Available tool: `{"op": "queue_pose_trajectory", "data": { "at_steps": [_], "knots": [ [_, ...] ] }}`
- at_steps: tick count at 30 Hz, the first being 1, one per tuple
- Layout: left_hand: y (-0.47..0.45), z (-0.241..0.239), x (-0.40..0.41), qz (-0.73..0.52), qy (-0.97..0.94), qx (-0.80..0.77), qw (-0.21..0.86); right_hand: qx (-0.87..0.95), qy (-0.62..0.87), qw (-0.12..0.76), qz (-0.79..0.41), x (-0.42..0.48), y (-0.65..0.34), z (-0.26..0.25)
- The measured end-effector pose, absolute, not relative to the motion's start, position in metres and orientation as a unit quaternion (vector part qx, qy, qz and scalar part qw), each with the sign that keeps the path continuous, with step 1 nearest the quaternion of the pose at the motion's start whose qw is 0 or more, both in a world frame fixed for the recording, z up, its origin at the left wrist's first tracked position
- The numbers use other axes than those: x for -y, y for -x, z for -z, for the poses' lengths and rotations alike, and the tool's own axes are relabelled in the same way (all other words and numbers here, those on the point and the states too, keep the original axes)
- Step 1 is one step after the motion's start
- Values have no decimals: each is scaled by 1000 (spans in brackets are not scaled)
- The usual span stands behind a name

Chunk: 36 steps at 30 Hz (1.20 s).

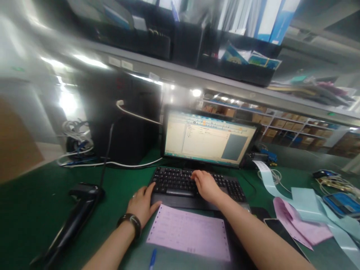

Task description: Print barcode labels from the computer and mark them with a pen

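A black keyboard (180, 183) lies on the green desk mat (33, 210) in front of a lit monitor (208, 138). My right hand (206, 185) rests on the keys near the keyboard's middle, fingers curled down onto them and holding nothing. My left hand (142, 204), with a dark watch on the wrist, lies at the keyboard's near left corner, thumb touching its edge, fingers loosely bent. A pink form with punched edges (188, 232) lies just in front of the keyboard, between my forearms.
A black handheld scanner (75, 217) lies at the left with its cable. A dark computer tower (123, 120) stands behind it. Pink and pale blue paper sheets (303, 217), a phone (278, 228) and a blue pen (152, 259) lie nearby. Shelves with files hang overhead.
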<state>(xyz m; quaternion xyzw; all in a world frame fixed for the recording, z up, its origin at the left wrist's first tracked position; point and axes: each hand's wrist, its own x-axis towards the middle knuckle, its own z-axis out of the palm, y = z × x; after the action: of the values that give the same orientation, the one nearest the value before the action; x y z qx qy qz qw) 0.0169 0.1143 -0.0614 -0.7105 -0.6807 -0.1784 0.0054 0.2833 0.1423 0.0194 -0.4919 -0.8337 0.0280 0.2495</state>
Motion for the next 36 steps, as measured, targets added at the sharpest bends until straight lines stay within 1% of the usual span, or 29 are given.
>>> {"op": "queue_pose_trajectory", "data": {
  "at_steps": [8,15,22,30,36],
  "knots": [
    [-17,58,-112,169,708,686,2,840,473,260,-46,-145,-261,-14],
    [-17,56,-113,159,712,684,1,822,500,269,-55,-147,-265,-6],
    [-17,56,-113,152,714,683,6,806,519,279,-60,-149,-277,-9],
    [-17,55,-114,152,716,681,9,821,505,260,-50,-142,-273,-7],
    [-16,57,-113,154,716,681,13,821,502,267,-51,-142,-265,-8]
  ]
}}
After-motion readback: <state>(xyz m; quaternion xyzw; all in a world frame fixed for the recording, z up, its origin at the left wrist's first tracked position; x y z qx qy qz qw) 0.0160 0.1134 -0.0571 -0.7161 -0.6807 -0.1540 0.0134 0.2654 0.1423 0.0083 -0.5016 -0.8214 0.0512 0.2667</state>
